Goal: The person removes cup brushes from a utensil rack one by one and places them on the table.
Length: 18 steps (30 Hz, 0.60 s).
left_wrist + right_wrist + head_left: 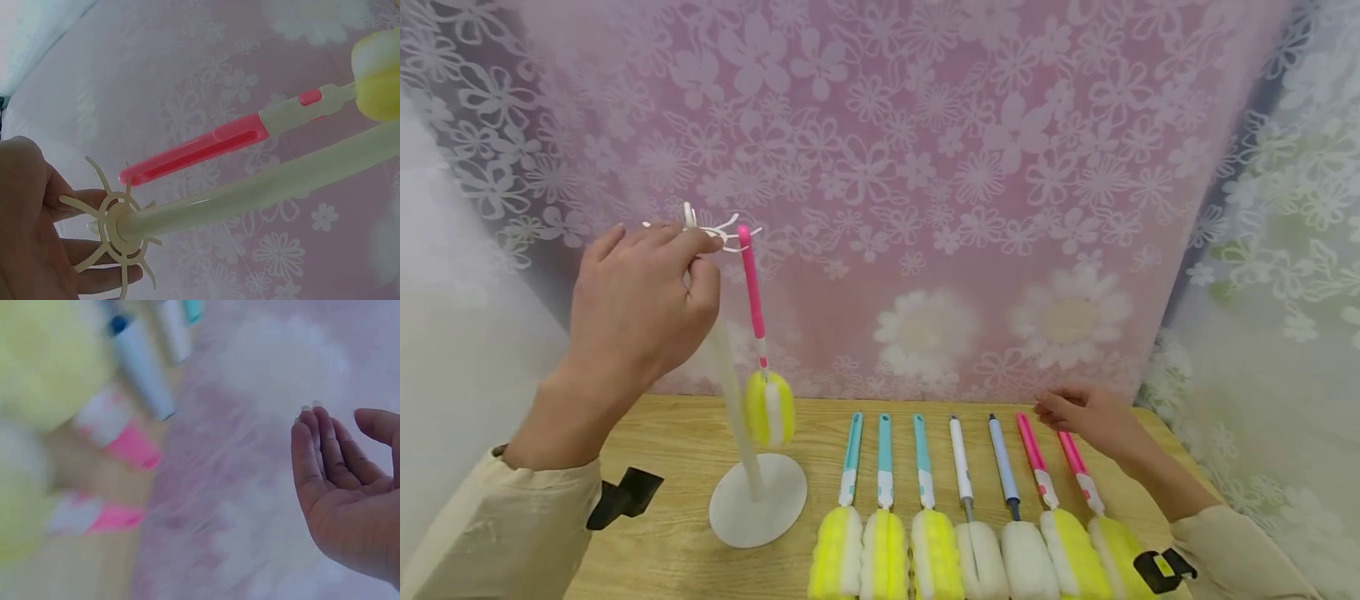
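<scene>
My left hand (640,300) holds the white hook stand (730,400) at its top, with fingers among the prongs of the hook ring (115,225). From one prong a sponge bottle brush hangs by its pink handle (752,283), its yellow and white sponge head (770,408) beside the pole. At the right my right hand (1093,421) hovers over the handle ends of two pink-handled brushes (1033,450). The right wrist view shows that hand (344,481) holding nothing, its fingers loosely bent.
To the left of the pink brushes lie three teal-handled brushes (885,458), a white-handled brush (960,454) and a light blue-handled brush (1002,458), sponge heads toward me. The stand's round base (782,508) rests on the wooden table (655,517). A flowered pink curtain (865,250) hangs behind.
</scene>
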Each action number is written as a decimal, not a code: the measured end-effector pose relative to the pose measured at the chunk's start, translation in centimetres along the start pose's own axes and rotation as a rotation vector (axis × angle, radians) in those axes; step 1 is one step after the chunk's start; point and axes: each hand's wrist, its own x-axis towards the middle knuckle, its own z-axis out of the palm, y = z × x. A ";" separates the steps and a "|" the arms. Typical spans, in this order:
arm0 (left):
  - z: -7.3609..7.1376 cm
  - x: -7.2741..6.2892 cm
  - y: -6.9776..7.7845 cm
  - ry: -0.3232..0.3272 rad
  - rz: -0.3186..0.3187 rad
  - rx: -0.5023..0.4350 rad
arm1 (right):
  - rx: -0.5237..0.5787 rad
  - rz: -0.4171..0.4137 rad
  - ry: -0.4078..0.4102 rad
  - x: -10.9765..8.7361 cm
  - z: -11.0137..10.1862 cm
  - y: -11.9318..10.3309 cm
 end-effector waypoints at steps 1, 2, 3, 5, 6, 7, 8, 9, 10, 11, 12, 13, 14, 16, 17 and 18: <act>-0.1 0.1 0.0 -0.011 -0.013 -0.015 | 0.007 -0.011 -0.003 0.1 0.4 -1.2; -0.2 0.1 -0.1 -0.020 -0.023 -0.026 | 0.015 -0.028 -0.010 0.3 0.8 -2.3; -0.3 0.2 -0.1 -0.020 -0.027 -0.034 | 0.026 -0.051 -0.016 0.4 1.3 -3.4; -0.5 0.3 -0.1 -0.020 -0.026 -0.029 | 0.054 -0.100 -0.017 0.5 2.5 -5.4; -0.6 0.3 -0.1 -0.025 -0.030 -0.021 | 0.076 -0.124 -0.022 0.6 3.1 -6.4; -0.7 0.3 -0.1 -0.028 -0.032 -0.010 | 0.101 -0.146 -0.019 0.8 3.8 -7.3; -0.9 0.3 -0.1 -0.034 -0.034 0.002 | 0.124 -0.171 -0.019 1.0 4.5 -8.1; -1.0 0.3 -0.1 -0.043 -0.036 0.013 | 0.141 -0.195 -0.024 1.2 5.2 -8.9; -1.1 0.3 -0.2 -0.058 -0.041 0.023 | 0.156 -0.215 -0.034 1.3 5.8 -9.7; -1.2 0.2 -0.2 -0.070 -0.046 0.028 | 0.178 -0.238 -0.039 1.6 6.5 -10.4; -1.3 0.1 -0.2 -0.076 -0.045 0.031 | 0.198 -0.256 -0.051 1.8 7.2 -11.0; -1.3 0.1 -0.3 -0.080 -0.041 0.030 | 0.212 -0.283 -0.056 2.1 7.9 -11.7; -1.4 0.0 -0.3 -0.091 -0.041 0.023 | 0.225 -0.308 -0.066 2.3 8.5 -12.3; -1.4 0.0 -0.4 -0.103 -0.038 0.004 | 0.238 -0.358 -0.085 2.6 9.9 -13.7; -1.4 -0.1 -0.4 -0.106 -0.038 -0.006 | 0.247 -0.390 -0.093 2.9 10.6 -14.4; -1.4 -0.1 -0.4 -0.109 -0.039 -0.014 | 0.250 -0.415 -0.106 3.1 11.2 -15.1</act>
